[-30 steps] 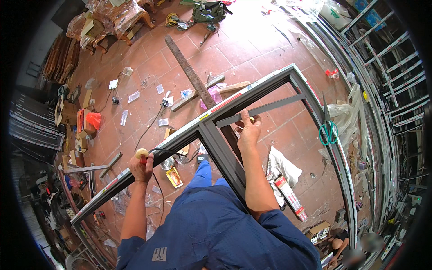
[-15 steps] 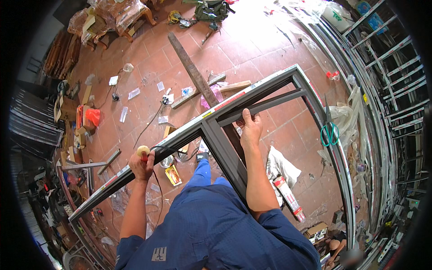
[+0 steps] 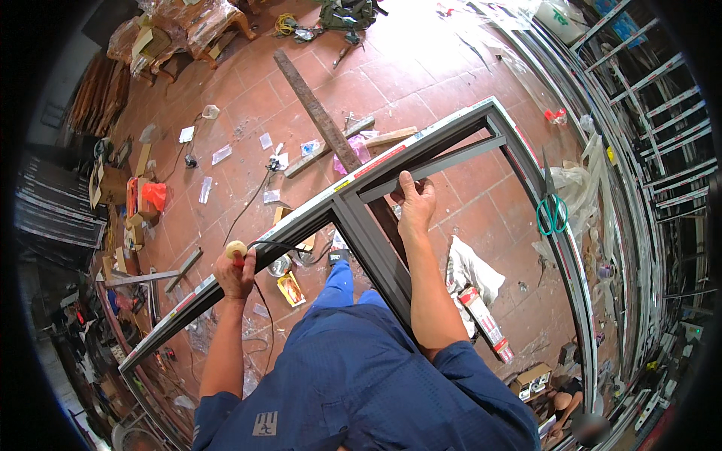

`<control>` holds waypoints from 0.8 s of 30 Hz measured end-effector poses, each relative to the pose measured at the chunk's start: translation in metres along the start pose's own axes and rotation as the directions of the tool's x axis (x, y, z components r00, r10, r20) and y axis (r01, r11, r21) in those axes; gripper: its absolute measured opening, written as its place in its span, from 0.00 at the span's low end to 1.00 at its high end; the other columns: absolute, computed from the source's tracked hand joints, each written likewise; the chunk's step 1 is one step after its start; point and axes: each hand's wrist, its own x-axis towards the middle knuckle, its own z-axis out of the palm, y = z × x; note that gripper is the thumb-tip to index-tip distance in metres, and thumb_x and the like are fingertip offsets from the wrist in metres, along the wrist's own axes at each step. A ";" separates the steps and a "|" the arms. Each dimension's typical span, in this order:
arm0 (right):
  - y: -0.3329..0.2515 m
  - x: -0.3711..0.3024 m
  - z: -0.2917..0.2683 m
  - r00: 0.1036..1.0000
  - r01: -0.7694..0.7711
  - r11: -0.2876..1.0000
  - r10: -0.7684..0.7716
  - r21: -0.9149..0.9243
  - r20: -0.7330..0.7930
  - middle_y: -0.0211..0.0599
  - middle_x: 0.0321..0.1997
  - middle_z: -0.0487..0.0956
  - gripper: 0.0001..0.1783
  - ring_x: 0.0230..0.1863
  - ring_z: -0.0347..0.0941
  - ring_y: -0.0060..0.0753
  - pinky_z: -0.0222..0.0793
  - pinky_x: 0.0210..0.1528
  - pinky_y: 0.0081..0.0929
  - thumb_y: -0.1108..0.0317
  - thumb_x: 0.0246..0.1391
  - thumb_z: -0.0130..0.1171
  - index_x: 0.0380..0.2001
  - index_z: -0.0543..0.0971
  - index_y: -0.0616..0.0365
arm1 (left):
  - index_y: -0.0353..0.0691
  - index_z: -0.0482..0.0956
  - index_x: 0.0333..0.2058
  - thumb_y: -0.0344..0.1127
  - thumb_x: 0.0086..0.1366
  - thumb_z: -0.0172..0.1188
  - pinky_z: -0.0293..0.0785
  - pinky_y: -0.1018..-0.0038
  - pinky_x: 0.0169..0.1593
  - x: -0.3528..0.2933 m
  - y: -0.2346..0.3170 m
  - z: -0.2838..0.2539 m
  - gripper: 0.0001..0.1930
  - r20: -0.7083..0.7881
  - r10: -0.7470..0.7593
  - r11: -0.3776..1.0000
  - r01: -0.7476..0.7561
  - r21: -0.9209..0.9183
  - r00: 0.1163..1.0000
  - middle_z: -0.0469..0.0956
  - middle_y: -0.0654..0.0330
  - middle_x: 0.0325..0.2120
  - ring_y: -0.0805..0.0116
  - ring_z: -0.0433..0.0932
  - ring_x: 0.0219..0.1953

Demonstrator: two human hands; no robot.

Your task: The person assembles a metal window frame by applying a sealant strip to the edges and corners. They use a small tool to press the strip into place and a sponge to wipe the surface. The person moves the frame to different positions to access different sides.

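Observation:
A large dark grey window frame (image 3: 263, 259) with white and red tape along its outer edge spans the space before me. My left hand (image 3: 237, 276) is closed around a mallet (image 3: 235, 248) with a pale round head and a red part, held over the frame's left side. My right hand (image 3: 416, 207) grips a slim dark grey bar (image 3: 462, 160), thumb on the near face and fingers mostly hidden. This bar lies slanted inside the right opening, below the far rail. Green-handled scissors (image 3: 553, 214) rest on the frame's right side.
A rusty bar (image 3: 316, 109) extends beyond the far rail across the tiled floor. White cloth (image 3: 481, 274) and a red-and-white box (image 3: 485, 323) lie below the right opening. Long profiles (image 3: 624, 248) line the right; another person (image 3: 560, 402) is at lower right.
The view has shifted slightly, with the frame appearing a little higher. My right hand's fingers have adjusted slightly on the bar. My left hand still holds the mallet at nearly the same place.

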 end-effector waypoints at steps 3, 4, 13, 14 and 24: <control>0.001 0.000 -0.002 0.999 -0.033 0.999 0.032 0.013 0.028 0.36 0.39 0.79 0.27 0.34 0.80 0.28 0.80 0.34 0.26 0.55 0.60 0.74 0.49 0.75 0.65 | 0.40 0.80 0.30 0.44 0.64 0.66 0.72 0.52 0.35 0.000 0.000 -0.001 0.13 -0.001 0.000 1.000 0.000 0.011 1.000 0.79 0.48 0.26 0.41 0.79 0.30; 0.000 0.000 -0.002 0.999 -0.030 1.000 0.029 0.005 0.030 0.36 0.39 0.80 0.26 0.34 0.80 0.27 0.80 0.34 0.25 0.55 0.61 0.73 0.48 0.76 0.65 | 0.40 0.80 0.30 0.44 0.64 0.66 0.72 0.52 0.35 0.000 0.001 -0.001 0.13 -0.012 0.000 1.000 0.000 -0.003 1.000 0.79 0.48 0.25 0.41 0.79 0.30; -0.001 0.002 -0.012 1.000 0.009 0.992 -0.006 -0.124 0.025 0.35 0.36 0.83 0.11 0.32 0.80 0.26 0.77 0.32 0.23 0.65 0.64 0.63 0.42 0.80 0.64 | 0.39 0.78 0.28 0.44 0.65 0.66 0.70 0.51 0.34 0.002 0.004 -0.002 0.14 -0.001 -0.023 0.999 0.023 -0.030 1.000 0.77 0.47 0.23 0.39 0.78 0.29; 0.000 0.004 -0.012 1.000 0.005 0.993 -0.003 -0.121 0.018 0.35 0.36 0.83 0.11 0.32 0.81 0.26 0.76 0.32 0.24 0.66 0.64 0.62 0.42 0.80 0.64 | 0.39 0.78 0.27 0.44 0.65 0.66 0.69 0.51 0.33 0.002 0.004 -0.002 0.15 0.002 -0.013 1.000 0.013 -0.015 1.000 0.77 0.47 0.23 0.39 0.78 0.29; -0.005 0.000 -0.007 0.994 -0.111 0.990 0.109 0.082 0.027 0.39 0.40 0.83 0.11 0.35 0.82 0.30 0.81 0.38 0.29 0.70 0.63 0.58 0.43 0.79 0.67 | 0.39 0.77 0.24 0.45 0.67 0.65 0.68 0.52 0.31 -0.003 -0.008 0.004 0.18 0.004 -0.020 1.000 0.020 -0.001 1.000 0.76 0.47 0.20 0.41 0.76 0.25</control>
